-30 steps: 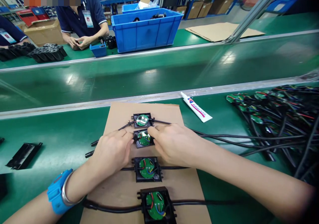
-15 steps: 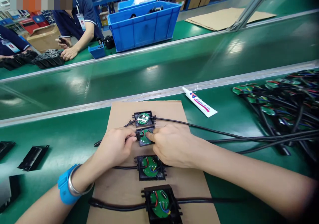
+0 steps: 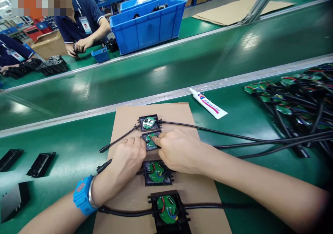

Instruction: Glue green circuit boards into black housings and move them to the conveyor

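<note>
Four black plastic housings lie in a column, each with a round green circuit board inside. At the second black housing [image 3: 151, 146] from the far end, my left hand [image 3: 131, 152] is closed at the left edge, on its black cable; the fingertips are hidden. My right hand [image 3: 179, 149] closes around the right side, its index fingertip pressed on the green circuit board [image 3: 150, 142]. Beyond lies the farthest housing [image 3: 149, 123], with cables out both sides. Nearer me are the third housing [image 3: 157, 173] and the nearest housing [image 3: 169, 209], red and blue wires showing.
Cardboard [image 3: 203, 213] lies under the housings. A white tube [image 3: 209, 104] rests to the right, before a heap of wired boards and cables [image 3: 293, 112]. Black covers [image 3: 41, 164] lie left. Across the green conveyor [image 3: 161, 74] are a blue bin [image 3: 149, 27] and co-workers.
My left hand has rolled over, its back now turned up, with the fingers more curled at the housing's edge. My right hand stays nearly still. The co-worker's hands have come together.
</note>
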A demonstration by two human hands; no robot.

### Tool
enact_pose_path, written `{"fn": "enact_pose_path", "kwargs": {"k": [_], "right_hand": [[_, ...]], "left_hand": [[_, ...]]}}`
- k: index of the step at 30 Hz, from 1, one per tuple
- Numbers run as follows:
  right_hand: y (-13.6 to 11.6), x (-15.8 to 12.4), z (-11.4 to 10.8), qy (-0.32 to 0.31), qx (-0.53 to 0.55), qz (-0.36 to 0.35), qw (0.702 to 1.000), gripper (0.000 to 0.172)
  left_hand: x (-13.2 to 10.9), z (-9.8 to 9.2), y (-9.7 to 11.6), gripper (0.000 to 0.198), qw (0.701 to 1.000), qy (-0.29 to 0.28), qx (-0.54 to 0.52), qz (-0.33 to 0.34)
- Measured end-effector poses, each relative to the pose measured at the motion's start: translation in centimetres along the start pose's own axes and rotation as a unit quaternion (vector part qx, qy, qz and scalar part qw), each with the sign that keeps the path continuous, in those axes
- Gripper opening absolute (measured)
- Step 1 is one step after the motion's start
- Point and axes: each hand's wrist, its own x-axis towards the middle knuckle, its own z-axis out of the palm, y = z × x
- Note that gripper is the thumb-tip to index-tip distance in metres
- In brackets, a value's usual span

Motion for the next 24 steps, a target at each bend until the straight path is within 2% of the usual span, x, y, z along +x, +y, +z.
{"fn": "enact_pose_path", "kwargs": {"k": [3,5,7,9,14,18,21,24], "right_hand": [[-0.2,-0.1,0.2,0.012,-0.003,0.012,1.0,0.027],[-0.5,-0.2,0.2,0.017,0.0,0.019,1.0,0.027],[-0.6,-0.1,0.1,0.014,-0.001,0.022,1.0,0.029],[-0.7,-0.1,-0.2,0.003,-0.004,0.012,1.0,0.03],[0.6,-0.4,-1.4,-0.024,0.066,0.002,0.998,0.026],[2.3,-1.2,-2.2,-0.043,0.176,0.003,0.983,0.033],[2.6,-1.7,-2.4,-0.035,0.192,0.028,0.98,0.019],[2.0,-1.9,-2.0,-0.003,0.141,0.023,0.99,0.005]], "left_hand": [[0.1,-0.3,0.0,0.02,1.0,-0.01,-0.009,-0.011],[-0.3,-0.3,0.2,0.026,0.998,0.025,-0.038,-0.034],[-1.0,-0.1,0.7,0.041,0.994,0.071,-0.066,-0.041],[-1.6,0.3,1.4,0.052,0.992,0.093,-0.074,-0.04],[-1.9,0.9,2.1,0.058,0.995,0.064,-0.067,-0.048],[-1.5,0.5,0.7,0.053,0.986,0.054,-0.153,-0.042],[-1.1,-0.1,0.2,0.039,0.974,0.088,-0.196,-0.072],[-0.3,-0.3,0.1,0.026,0.966,0.092,-0.24,-0.036]]}}
